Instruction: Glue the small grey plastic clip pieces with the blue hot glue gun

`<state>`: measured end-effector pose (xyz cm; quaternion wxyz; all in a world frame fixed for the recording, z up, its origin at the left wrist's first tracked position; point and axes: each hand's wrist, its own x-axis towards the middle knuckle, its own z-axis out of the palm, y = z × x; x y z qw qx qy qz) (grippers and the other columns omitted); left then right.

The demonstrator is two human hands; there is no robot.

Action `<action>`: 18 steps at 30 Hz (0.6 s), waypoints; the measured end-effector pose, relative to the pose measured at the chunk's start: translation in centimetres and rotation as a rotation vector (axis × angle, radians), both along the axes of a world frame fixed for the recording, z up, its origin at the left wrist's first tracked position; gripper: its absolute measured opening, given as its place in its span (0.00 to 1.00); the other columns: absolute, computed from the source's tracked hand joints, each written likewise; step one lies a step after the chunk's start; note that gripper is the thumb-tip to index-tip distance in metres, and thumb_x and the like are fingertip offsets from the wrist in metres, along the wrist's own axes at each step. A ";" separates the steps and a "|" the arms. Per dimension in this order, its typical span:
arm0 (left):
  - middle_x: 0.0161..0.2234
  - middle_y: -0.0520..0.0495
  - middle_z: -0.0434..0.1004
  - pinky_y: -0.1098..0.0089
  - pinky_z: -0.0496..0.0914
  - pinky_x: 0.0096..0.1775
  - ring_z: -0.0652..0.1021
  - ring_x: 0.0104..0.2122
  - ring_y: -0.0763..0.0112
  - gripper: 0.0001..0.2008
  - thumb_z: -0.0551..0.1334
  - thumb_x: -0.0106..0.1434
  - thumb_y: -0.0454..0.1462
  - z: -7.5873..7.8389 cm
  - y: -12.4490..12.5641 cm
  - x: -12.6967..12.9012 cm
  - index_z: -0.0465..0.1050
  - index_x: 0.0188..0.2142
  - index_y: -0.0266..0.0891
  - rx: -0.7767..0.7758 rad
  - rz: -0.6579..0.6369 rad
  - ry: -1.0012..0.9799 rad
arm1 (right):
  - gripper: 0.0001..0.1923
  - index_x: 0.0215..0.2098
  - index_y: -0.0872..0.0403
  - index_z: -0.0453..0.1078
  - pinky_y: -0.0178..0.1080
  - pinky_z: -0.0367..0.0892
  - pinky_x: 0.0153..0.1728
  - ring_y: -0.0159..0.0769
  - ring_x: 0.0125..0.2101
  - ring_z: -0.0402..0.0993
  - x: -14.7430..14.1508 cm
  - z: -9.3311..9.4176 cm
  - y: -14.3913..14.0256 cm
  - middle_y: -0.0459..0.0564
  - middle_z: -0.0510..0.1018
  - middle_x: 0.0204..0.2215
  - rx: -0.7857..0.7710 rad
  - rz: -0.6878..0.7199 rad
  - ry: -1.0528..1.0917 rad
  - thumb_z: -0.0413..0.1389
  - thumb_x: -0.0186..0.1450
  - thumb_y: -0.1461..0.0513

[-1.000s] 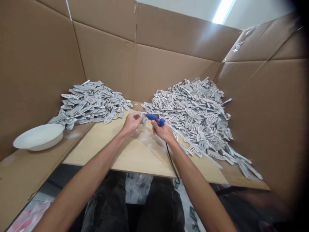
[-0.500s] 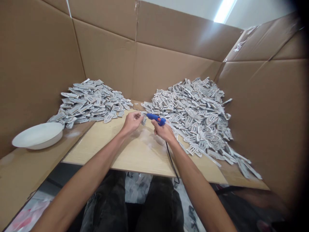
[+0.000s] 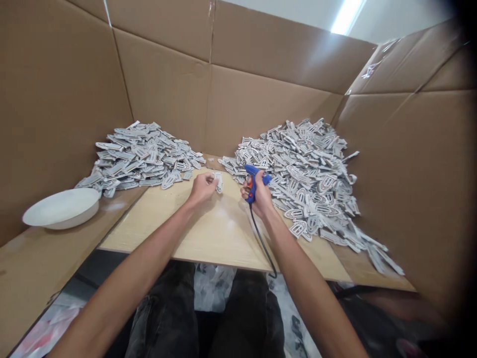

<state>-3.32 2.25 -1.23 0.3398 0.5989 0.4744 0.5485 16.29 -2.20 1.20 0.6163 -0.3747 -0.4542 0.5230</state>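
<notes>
Centrally in the head view, both hands work over a pale board [image 3: 223, 238] that lies across a cardboard table. Left hand [image 3: 202, 188] is pinched shut on a small grey piece [image 3: 219, 182], held just above the board at mid-frame. Right hand [image 3: 259, 194] is clamped round a blue glue gun [image 3: 254, 178], nozzle tipped up and turned away from the piece; its black cord [image 3: 261, 238] runs down over the board's near edge. The two hands are apart, with bare board between them.

No brand, label or writing can be read anywhere; the gun's markings are too small to tell.

At left of the frame a white bowl [image 3: 61, 208] sits on the cardboard; nothing shows inside it. Upper left of centre lies a heap of grey pieces [image 3: 141, 156], and a larger heap [image 3: 305, 174] spreads from centre right toward the lower right, just behind the right hand. Cardboard walls [image 3: 261, 79] enclose everything on three sides. A ceiling light [image 3: 345, 17] glows at upper right. Dark trousers [image 3: 208, 318] fill the bottom centre.
</notes>
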 end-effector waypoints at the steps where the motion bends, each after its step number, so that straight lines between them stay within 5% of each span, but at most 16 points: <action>1: 0.24 0.48 0.76 0.70 0.66 0.28 0.74 0.25 0.67 0.08 0.66 0.59 0.39 -0.1 0.1 0.0 0.73 0.25 0.40 -0.022 0.001 0.002 | 0.29 0.30 0.50 0.63 0.33 0.60 0.21 0.30 0.23 0.67 0.4 0.3 -0.1 0.44 0.70 0.25 -0.054 0.088 0.087 0.67 0.60 0.37; 4: 0.24 0.46 0.78 0.70 0.66 0.27 0.75 0.25 0.67 0.08 0.66 0.59 0.40 -0.3 0.1 0.1 0.74 0.26 0.40 -0.058 0.004 -0.018 | 0.16 0.33 0.52 0.67 0.33 0.67 0.27 0.30 0.27 0.70 1.3 0.9 -0.7 0.44 0.73 0.28 -0.141 0.256 0.228 0.69 0.52 0.62; 6: 0.24 0.46 0.78 0.70 0.66 0.27 0.75 0.25 0.67 0.08 0.67 0.58 0.39 -0.4 0.2 0.0 0.74 0.25 0.40 -0.065 0.012 -0.029 | 0.19 0.34 0.53 0.68 0.34 0.70 0.32 0.31 0.30 0.72 1.5 0.9 -1.0 0.45 0.75 0.31 -0.133 0.303 0.253 0.62 0.44 0.70; 18: 0.25 0.46 0.78 0.70 0.65 0.26 0.74 0.23 0.70 0.08 0.66 0.58 0.36 -0.8 0.6 -0.3 0.73 0.23 0.40 -0.102 0.087 -0.039 | 0.23 0.35 0.52 0.71 0.35 0.68 0.34 0.33 0.36 0.72 1.1 0.9 -1.5 0.44 0.76 0.34 -0.083 0.324 0.212 0.64 0.42 0.73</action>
